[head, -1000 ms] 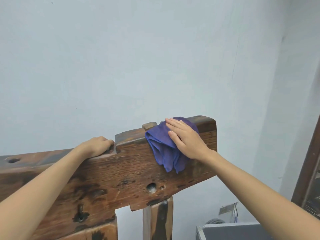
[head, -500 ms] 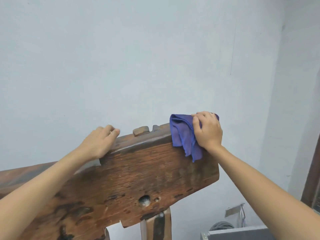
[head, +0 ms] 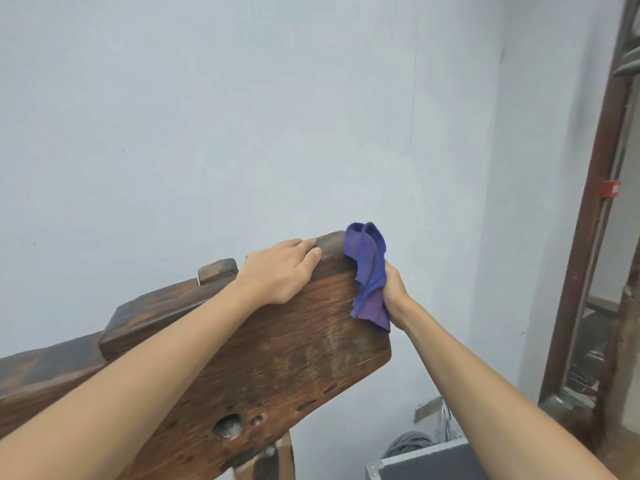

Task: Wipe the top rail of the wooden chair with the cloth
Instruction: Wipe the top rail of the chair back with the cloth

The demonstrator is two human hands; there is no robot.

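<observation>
Head view: the top rail [head: 242,344] of the wooden chair runs from 8 o'clock up toward the centre of the frame, its blunt end at about 4 o'clock from centre. I see the purple cloth [head: 369,271] draped over that end corner, bunched, with one fold standing above the wood and the rest hanging down the end face. My right hand [head: 393,292], at 3 o'clock of the cloth, is closed around the hanging part; its fingers are hidden behind the fabric. My left hand [head: 280,268] lies flat and spread on the rail's upper edge at 9 o'clock of the cloth, holding nothing, just pressing down. A small wooden peg [head: 218,270] projects from the edge just beside the left wrist. Judged risk: the cloth sits at the very end, so a further outward stroke could carry it off the corner, wiping air. The rough grain may also snag the frayed hem. A grey case [head: 426,462] stands below at 5 o'clock.
</observation>
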